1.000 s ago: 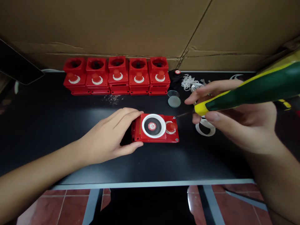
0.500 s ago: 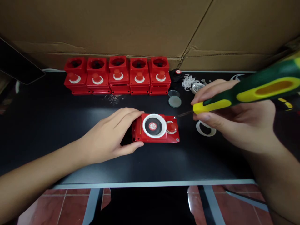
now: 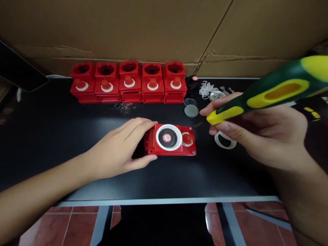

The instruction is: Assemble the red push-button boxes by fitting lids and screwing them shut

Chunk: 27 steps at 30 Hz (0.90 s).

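Note:
My left hand [image 3: 123, 147] grips the left end of a red box-like device [image 3: 176, 152], thumb at the near side and fingers at the far side. On top of the device are a white ring [image 3: 169, 149] around a black disc [image 3: 164, 131] and a red knob [image 3: 188, 139]. Closed around a green and yellow screwdriver [image 3: 261, 90] is my right hand [image 3: 263, 133]. The screwdriver slants down to the left, its tip at a screw [image 3: 191, 128] in the device's far right corner. Another screw [image 3: 194, 152] sits in the near right corner.
Several similar red devices [image 3: 129, 87] stand in a row at the back. Right of them lie two clear discs [image 3: 191, 111], a black part [image 3: 193, 85] and a heap of white cords [image 3: 207, 89]. A loose white ring [image 3: 225, 146] lies under my right hand. A cardboard wall [image 3: 115, 30] rises behind.
My right hand and the screwdriver have shifted slightly left, and the handle's back end has tipped lower. My left hand and the red device have stayed still.

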Available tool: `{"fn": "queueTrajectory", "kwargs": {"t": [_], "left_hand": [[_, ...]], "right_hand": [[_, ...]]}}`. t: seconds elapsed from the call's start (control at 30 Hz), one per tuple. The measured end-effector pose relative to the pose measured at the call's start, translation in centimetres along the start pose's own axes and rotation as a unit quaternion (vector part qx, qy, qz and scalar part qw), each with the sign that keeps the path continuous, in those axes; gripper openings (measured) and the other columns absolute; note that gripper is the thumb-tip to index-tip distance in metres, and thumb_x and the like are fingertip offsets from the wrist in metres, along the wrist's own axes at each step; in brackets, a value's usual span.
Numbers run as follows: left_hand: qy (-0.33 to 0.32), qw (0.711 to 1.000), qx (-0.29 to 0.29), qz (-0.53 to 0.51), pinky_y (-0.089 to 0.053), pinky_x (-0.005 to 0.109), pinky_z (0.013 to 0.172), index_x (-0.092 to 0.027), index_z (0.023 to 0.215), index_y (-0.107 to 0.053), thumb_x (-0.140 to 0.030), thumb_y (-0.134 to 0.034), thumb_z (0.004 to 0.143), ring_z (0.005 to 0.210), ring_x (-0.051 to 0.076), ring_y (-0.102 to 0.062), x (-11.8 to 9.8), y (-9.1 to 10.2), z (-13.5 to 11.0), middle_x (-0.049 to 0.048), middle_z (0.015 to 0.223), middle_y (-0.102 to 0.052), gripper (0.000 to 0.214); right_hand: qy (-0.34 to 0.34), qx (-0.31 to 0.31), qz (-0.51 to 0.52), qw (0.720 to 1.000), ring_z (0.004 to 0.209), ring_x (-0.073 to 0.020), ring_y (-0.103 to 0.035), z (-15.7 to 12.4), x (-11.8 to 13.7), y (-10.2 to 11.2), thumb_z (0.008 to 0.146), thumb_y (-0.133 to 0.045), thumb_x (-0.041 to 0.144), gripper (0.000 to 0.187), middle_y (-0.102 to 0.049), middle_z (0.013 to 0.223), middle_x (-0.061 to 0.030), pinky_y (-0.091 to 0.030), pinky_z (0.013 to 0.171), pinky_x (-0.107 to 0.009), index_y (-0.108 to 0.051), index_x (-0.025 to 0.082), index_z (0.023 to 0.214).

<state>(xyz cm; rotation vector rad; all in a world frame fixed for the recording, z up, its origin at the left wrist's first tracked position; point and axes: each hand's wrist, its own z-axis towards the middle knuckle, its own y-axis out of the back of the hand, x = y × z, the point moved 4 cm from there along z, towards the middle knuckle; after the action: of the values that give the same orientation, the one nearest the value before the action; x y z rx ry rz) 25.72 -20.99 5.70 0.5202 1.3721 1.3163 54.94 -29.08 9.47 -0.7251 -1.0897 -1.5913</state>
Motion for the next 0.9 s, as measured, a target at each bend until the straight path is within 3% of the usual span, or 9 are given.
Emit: {"fn": "queueTrajectory", "kwargs": {"t": [0.17,0.37,0.5,0.63,0.77,0.83,0.9], "left_hand": [[0.001,1.000,0.000,0.002,-0.066,0.051,0.117,-0.014,0.160,-0.052,-0.047,-0.073,0.113,0.138,0.038,-0.075,0.0,0.1,-0.1,0.0225,0.153,-0.071,0.061],[0.004,1.000,0.003,-0.007,-0.067,0.054,0.116,-0.016,0.161,-0.051,-0.046,-0.073,0.113,0.138,0.039,-0.075,0.0,0.1,-0.1,0.0233,0.154,-0.071,0.061],[0.006,1.000,0.001,-0.018,-0.067,0.055,0.118,-0.016,0.161,-0.054,-0.047,-0.075,0.111,0.139,0.040,-0.075,0.1,0.0,0.0,0.0232,0.155,-0.071,0.062],[0.003,1.000,0.001,-0.008,-0.066,0.052,0.119,-0.014,0.160,-0.054,-0.047,-0.074,0.112,0.140,0.039,-0.075,0.0,-0.1,0.0,0.0237,0.154,-0.071,0.061],[-0.007,1.000,0.001,0.006,-0.066,0.052,0.118,-0.014,0.160,-0.052,-0.046,-0.071,0.114,0.140,0.038,-0.074,-0.3,0.0,0.0,0.0238,0.154,-0.071,0.059],[-0.012,1.000,-0.002,0.011,-0.066,0.051,0.118,-0.013,0.160,-0.051,-0.045,-0.069,0.115,0.140,0.038,-0.074,-0.3,0.0,0.0,0.0243,0.154,-0.071,0.057],[-0.010,1.000,-0.001,0.010,-0.067,0.051,0.117,-0.014,0.159,-0.052,-0.046,-0.069,0.115,0.140,0.038,-0.075,-0.3,0.0,-0.1,0.0240,0.154,-0.071,0.057]], "right_hand": [[0.032,-0.010,-0.051,0.998,0.109,-0.0241,-0.088,0.4,-0.3,0.4,0.093,-0.093,0.006,0.040,-0.090,0.120,-0.0032,-0.077,0.083,-0.032,-0.089,0.030,0.124],[0.074,-0.001,-0.055,0.996,0.102,-0.0269,-0.087,0.7,-0.3,0.6,0.090,-0.097,0.011,0.034,-0.090,0.116,-0.0075,-0.071,0.068,-0.032,-0.092,0.029,0.120],[0.092,-0.013,-0.044,0.995,0.100,-0.0286,-0.084,1.0,-0.4,0.4,0.086,-0.103,0.016,0.030,-0.086,0.106,-0.0085,-0.069,0.067,-0.035,-0.091,0.026,0.112],[0.108,-0.017,-0.033,0.993,0.093,-0.0264,-0.082,1.3,-0.6,0.3,0.081,-0.108,0.021,0.031,-0.082,0.097,-0.0057,-0.071,0.075,-0.038,-0.088,0.026,0.104],[0.063,-0.015,-0.040,0.997,0.102,-0.0244,-0.085,1.2,-0.7,0.2,0.084,-0.104,0.016,0.030,-0.086,0.103,-0.0023,-0.073,0.090,-0.036,-0.085,0.030,0.103],[0.043,-0.016,-0.028,0.999,0.095,-0.0203,-0.085,1.0,-0.7,0.1,0.086,-0.100,0.011,0.034,-0.088,0.106,0.0005,-0.072,0.081,-0.030,-0.086,0.033,0.109],[0.025,-0.013,-0.004,1.000,0.075,-0.0157,-0.081,0.8,-0.5,0.0,0.090,-0.095,0.009,0.045,-0.089,0.107,0.0029,-0.067,0.062,-0.026,-0.087,0.037,0.124]]}}
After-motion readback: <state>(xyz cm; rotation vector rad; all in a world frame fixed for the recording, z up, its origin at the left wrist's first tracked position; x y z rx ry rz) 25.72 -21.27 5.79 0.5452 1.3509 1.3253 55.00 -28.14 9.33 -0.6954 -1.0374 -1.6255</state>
